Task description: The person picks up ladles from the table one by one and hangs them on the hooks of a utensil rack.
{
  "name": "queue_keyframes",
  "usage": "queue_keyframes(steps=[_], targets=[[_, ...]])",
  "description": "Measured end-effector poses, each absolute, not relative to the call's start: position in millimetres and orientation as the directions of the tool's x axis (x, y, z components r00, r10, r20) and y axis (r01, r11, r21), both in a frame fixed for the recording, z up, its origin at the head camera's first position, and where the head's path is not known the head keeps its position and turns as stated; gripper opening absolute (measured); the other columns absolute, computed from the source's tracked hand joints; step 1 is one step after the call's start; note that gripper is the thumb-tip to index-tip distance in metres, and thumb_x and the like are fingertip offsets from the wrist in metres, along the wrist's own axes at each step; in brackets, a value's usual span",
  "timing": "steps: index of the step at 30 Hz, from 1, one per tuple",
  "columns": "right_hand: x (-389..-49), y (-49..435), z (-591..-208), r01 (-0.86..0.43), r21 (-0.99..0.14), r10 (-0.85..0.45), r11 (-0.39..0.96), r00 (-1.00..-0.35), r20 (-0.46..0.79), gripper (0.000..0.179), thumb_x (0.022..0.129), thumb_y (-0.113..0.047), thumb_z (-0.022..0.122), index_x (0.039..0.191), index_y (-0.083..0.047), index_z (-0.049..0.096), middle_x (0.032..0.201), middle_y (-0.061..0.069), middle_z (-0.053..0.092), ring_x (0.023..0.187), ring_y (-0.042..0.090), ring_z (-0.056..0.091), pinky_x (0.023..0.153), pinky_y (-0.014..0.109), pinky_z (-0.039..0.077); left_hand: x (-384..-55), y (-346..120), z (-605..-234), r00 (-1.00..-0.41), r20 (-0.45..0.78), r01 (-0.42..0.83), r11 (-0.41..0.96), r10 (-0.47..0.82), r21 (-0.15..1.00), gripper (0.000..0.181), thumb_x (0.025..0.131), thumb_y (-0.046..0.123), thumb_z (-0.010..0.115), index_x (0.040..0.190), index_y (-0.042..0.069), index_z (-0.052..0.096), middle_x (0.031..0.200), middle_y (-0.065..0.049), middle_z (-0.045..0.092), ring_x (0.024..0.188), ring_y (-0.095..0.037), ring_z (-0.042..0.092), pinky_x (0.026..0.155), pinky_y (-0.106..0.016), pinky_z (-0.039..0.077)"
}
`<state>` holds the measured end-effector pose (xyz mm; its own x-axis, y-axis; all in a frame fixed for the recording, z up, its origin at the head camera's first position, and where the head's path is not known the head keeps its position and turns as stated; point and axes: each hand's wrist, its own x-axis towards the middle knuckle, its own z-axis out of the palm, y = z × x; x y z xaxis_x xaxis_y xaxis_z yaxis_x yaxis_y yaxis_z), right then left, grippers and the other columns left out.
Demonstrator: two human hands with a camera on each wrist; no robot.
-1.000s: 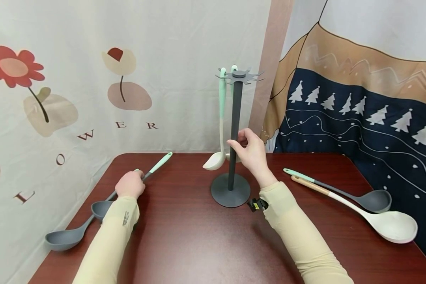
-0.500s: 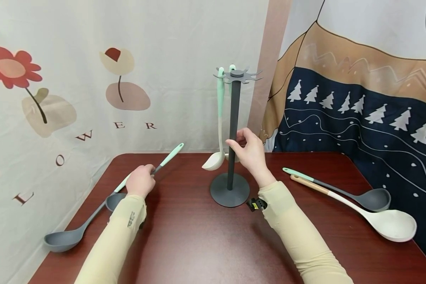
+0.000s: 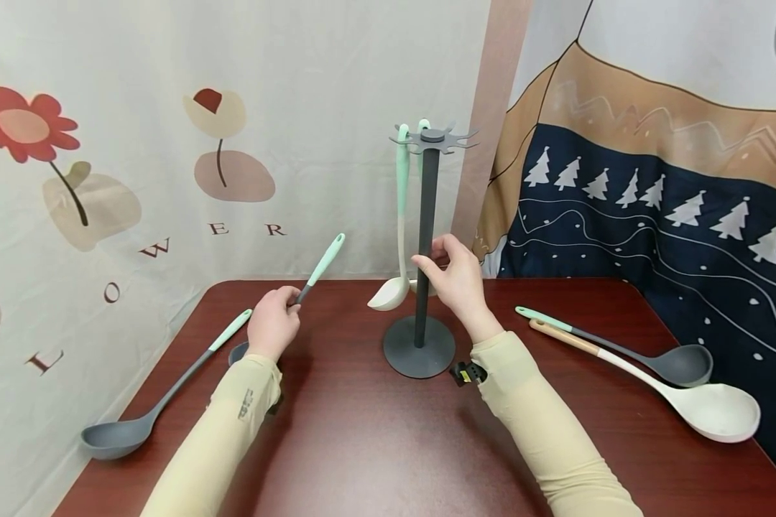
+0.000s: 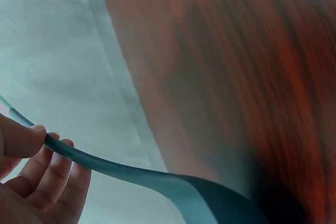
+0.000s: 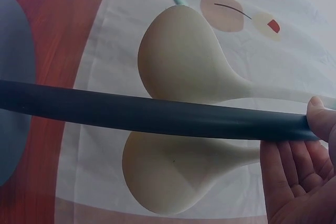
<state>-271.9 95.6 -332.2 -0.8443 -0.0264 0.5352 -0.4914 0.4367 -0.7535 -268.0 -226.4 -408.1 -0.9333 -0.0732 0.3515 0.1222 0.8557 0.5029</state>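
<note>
In the head view my left hand (image 3: pixel 274 324) grips a grey ladle by its shaft. The ladle's mint handle (image 3: pixel 327 258) slants up to the right, and its bowl is mostly hidden behind the hand. The left wrist view has thumb and fingers pinching the ladle's shaft (image 4: pixel 121 170). My right hand (image 3: pixel 460 283) holds the dark grey pole of a utensil stand (image 3: pixel 429 208), thumb on one side and fingers on the other. From the stand's top hooks hang two white ladles with mint handles; one ladle (image 3: pixel 391 293) is in front, the second ladle (image 5: pixel 163 177) partly behind the pole.
Another grey ladle (image 3: pixel 118 436) lies along the left of the brown table (image 3: pixel 362 445). At the right lie a grey ladle (image 3: pixel 685 365) with a mint handle and a large white ladle (image 3: pixel 724 413) with a tan handle. Printed curtains (image 3: pixel 336 86) hang behind the table.
My left hand has moved right and slightly up with the grey ladle, its handle end rising and tilting more steeply. The other left ladle stays lying there. My right hand stays on the stand.
</note>
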Motion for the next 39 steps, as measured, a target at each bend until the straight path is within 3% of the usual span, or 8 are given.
queue_keyframes(steps=[8, 17, 25, 39], targets=[[-271.3, 95.9, -332.5, -0.488, -0.753, -0.024, 0.44, -0.845, 0.534, 0.024, 0.09, -0.02, 0.075, 0.102, -0.005, 0.062, 0.094, 0.011, 0.066, 0.086, 0.025, 0.065, 0.079, 0.04, 0.055, -263.4, -208.7, -397.1, -0.897, 0.431, 0.215, 0.752, -0.1, 0.623, 0.017, 0.094, 0.003, 0.066, 0.11, 0.005, 0.067, 0.101, -0.013, 0.063, 0.094, -0.031, 0.06, 0.081, -0.047, 0.049], [-273.0, 95.6, -334.0, -0.493, -0.748, -0.023, 0.443, -0.841, 0.541, 0.023, 0.09, -0.02, 0.076, 0.102, -0.005, 0.062, 0.093, 0.011, 0.065, 0.085, 0.025, 0.065, 0.079, 0.04, 0.055, -257.3, -192.9, -380.4, -0.832, 0.55, 0.358, 0.686, -0.074, 0.634, 0.016, 0.092, 0.002, 0.069, 0.107, 0.004, 0.068, 0.099, -0.012, 0.066, 0.093, -0.028, 0.062, 0.078, -0.042, 0.05], [-272.5, 95.9, -333.9, -0.493, -0.75, -0.023, 0.441, -0.841, 0.54, 0.024, 0.09, -0.02, 0.076, 0.102, -0.005, 0.062, 0.094, 0.011, 0.066, 0.085, 0.025, 0.065, 0.079, 0.04, 0.055, -250.2, -179.9, -361.3, -0.808, 0.582, 0.413, 0.623, -0.086, 0.665, 0.02, 0.09, 0.0, 0.07, 0.11, 0.002, 0.069, 0.101, -0.014, 0.068, 0.093, -0.028, 0.064, 0.078, -0.043, 0.052], [-272.8, 96.1, -333.6, -0.505, -0.742, -0.024, 0.441, -0.833, 0.552, 0.023, 0.09, -0.02, 0.075, 0.101, -0.004, 0.062, 0.093, 0.011, 0.066, 0.084, 0.025, 0.065, 0.079, 0.04, 0.055, -238.2, -157.0, -331.6, -0.784, 0.614, 0.497, 0.5, -0.092, 0.709, 0.023, 0.09, 0.001, 0.071, 0.113, 0.003, 0.07, 0.103, -0.012, 0.069, 0.093, -0.022, 0.065, 0.079, -0.033, 0.053]])
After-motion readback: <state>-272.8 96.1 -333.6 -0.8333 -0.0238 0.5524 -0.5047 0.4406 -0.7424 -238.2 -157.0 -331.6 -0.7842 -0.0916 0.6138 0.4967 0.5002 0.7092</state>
